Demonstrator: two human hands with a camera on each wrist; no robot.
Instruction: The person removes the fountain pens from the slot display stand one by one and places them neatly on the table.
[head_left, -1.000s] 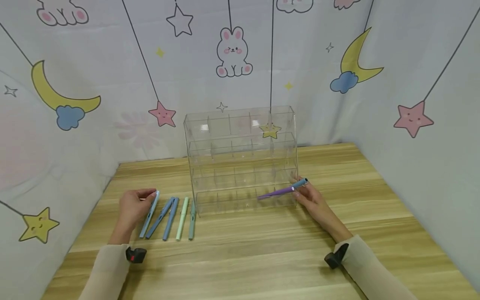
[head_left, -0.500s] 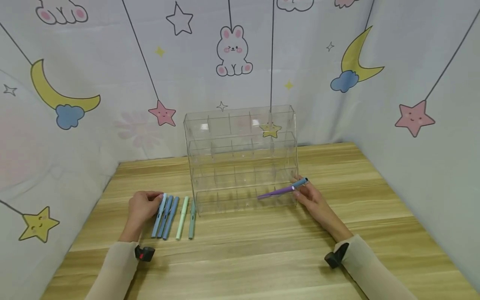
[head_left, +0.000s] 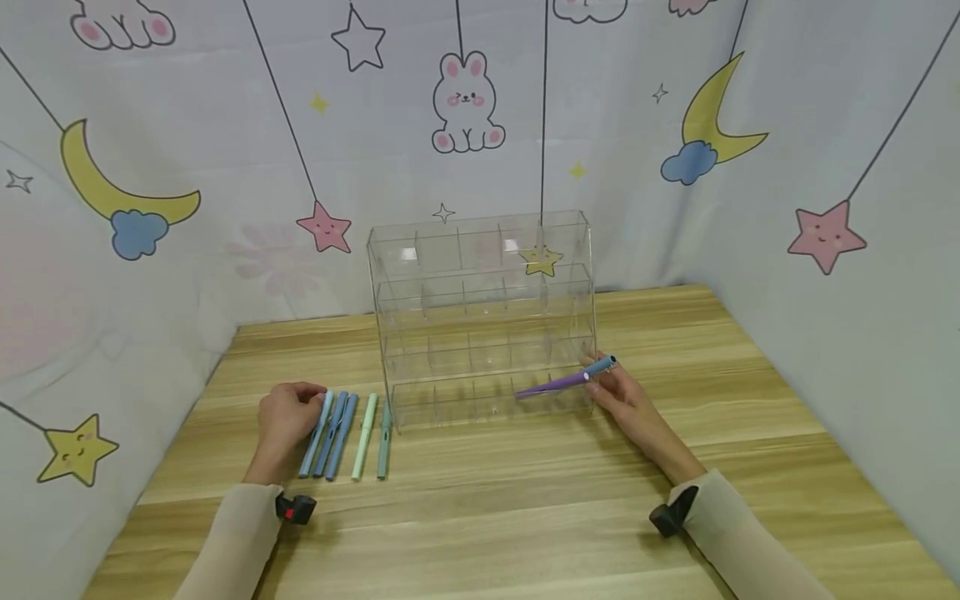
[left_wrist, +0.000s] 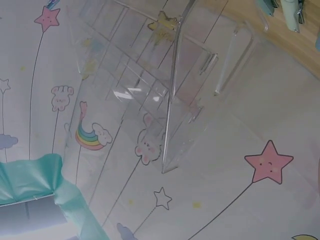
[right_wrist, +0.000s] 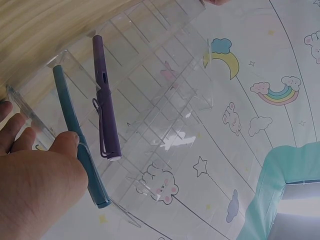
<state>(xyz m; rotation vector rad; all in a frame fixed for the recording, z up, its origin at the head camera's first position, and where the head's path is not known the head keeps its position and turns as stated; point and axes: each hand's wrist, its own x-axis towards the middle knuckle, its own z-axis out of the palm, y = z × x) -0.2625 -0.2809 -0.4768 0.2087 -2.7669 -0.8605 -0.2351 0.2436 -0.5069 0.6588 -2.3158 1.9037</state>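
pinching a teal pen [head_left: 602, 365] at the clear organizer's [head_left: 483, 312] bottom-right slot beside a purple pen [head_left: 551, 385], the right hand [head_left: 626, 400] should tilt it steeply; the left hand [head_left: 283, 417] curls on a light-blue pen [head_left: 315, 433] on the table [head_left: 525, 500].

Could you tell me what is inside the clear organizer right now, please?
A purple pen and a teal pen lie slanted in the clear organizer's bottom row; the right hand touches the teal one. The other compartments look empty, though glare hides some.
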